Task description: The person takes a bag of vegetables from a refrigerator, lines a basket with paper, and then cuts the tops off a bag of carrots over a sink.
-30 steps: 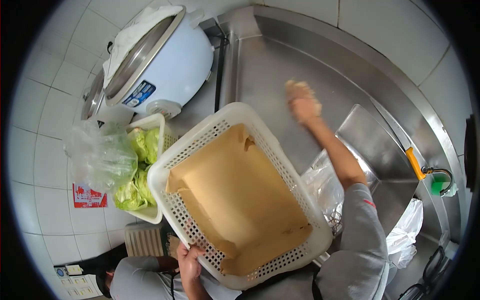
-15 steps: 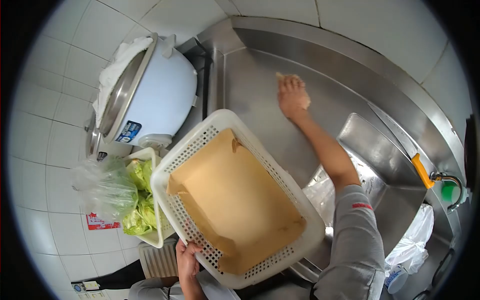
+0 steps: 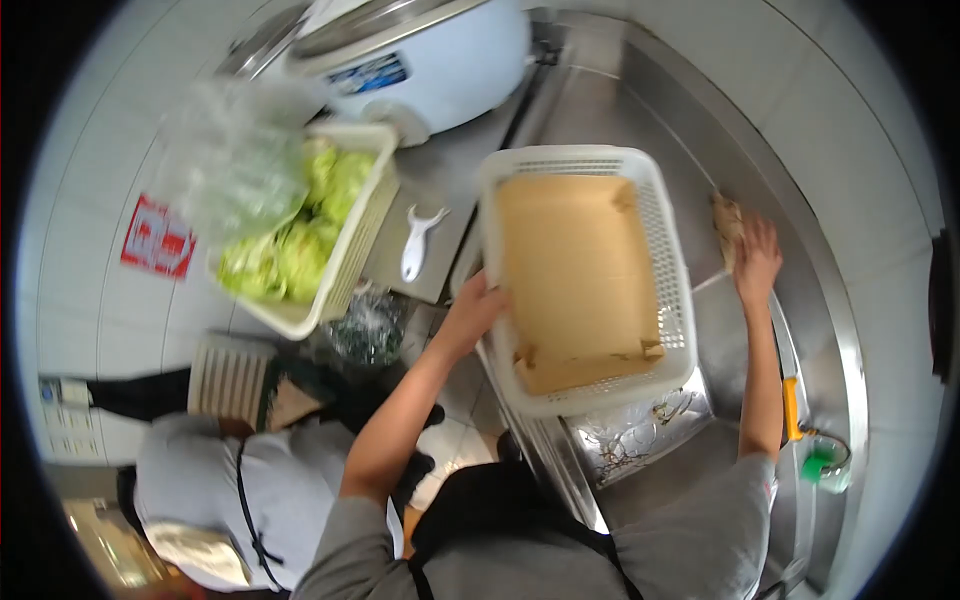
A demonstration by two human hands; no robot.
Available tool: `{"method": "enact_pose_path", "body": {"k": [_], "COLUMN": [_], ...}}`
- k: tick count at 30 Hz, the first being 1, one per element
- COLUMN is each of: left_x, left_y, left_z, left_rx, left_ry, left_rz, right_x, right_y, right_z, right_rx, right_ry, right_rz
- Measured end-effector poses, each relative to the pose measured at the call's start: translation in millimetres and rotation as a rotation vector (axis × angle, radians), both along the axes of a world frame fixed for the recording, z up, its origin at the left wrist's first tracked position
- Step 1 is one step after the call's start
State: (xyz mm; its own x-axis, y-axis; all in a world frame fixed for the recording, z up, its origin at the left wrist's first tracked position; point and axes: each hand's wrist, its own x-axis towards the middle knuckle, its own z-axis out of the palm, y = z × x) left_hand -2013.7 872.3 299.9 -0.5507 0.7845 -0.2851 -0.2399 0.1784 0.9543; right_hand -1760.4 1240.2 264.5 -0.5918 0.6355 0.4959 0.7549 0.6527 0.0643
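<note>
Rice cooker [image 3: 425, 55], white body with a blue label, sits at the far end of my steel counter [image 3: 590, 100], lid rim showing. Just beside it: a cream basket [image 3: 345, 255] full of green lettuce heads [image 3: 290, 245], with a clear plastic bag [image 3: 230, 155] bunched over its far side. White peeler [image 3: 415, 243] lies flat on the counter. Red sticker [image 3: 155, 238] on the tiled wall. Yellow-handled tap [image 3: 795, 410] by the sink [image 3: 640, 440]. Another person in grey crouches below [image 3: 215, 495].
</note>
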Motion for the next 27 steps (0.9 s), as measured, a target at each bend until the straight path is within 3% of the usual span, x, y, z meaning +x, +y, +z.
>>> {"method": "enact_pose_path", "body": {"k": [3, 5, 8, 10, 12, 15, 16, 18, 19, 20, 23, 26, 27], "left_x": [-21.7, -18.4, -31.5, -21.3, 3.3, 45.3, 60.2, 91.0, 104.5, 117.8, 133.9, 124.9, 119.7], "left_y": [19.1, 32.9, 42.8, 27.8, -26.4, -114.9, -141.5, -193.6, -218.4, -241.8, -292.8, -325.8, -333.4], "left_z": [-20.1, 6.4, -38.5, -38.5, -6.7, -9.8, -21.6, -61.8, -83.5, -102.9, -119.0, -116.8, -113.0], "left_rx": [-0.023, -0.082, -0.017, 0.123, 0.322, 0.4, 0.313, 0.108, -0.007, -0.051, -0.079, -0.041, -0.033], "left_ry": [-0.015, -0.013, -0.037, 0.36, 0.291, 0.057, 0.026, 0.008, 0.027, -0.008, -0.055, -0.06, -0.05], "left_rz": [-0.103, -0.026, 0.099, 0.33, 0.381, 0.576, 0.639, 0.718, 0.729, 0.757, 0.826, 0.961, 1.042], "right_x": [11.5, 12.1, -8.8, -32.8, -53.6, -83.9, -96.3, -127.3, -151.1, -175.8, -228.7, -255.5, -260.5], "right_y": [-9.9, -17.7, -58.4, -113.3, -165.0, -239.0, -268.4, -316.2, -349.0, -382.1, -450.8, -486.7, -493.3], "right_z": [13.1, 26.4, 75.1, 112.7, 125.5, 130.9, 130.9, 98.4, 105.5, 94.7, 26.2, -62.0, -81.7], "right_rx": [-0.059, -0.077, -0.156, -0.241, -0.328, -0.786, -0.937, -1.173, -1.073, -0.854, -0.827, -0.706, -0.776], "right_ry": [0.041, 0.098, 0.195, 0.295, 0.4, 0.536, 0.51, 0.479, 0.177, 0.045, -0.567, -0.666, -0.61], "right_rz": [0.036, 0.117, 0.296, 0.353, 0.381, 0.597, 0.635, 0.981, 1.073, 1.189, 1.128, 1.118, 1.076]}}
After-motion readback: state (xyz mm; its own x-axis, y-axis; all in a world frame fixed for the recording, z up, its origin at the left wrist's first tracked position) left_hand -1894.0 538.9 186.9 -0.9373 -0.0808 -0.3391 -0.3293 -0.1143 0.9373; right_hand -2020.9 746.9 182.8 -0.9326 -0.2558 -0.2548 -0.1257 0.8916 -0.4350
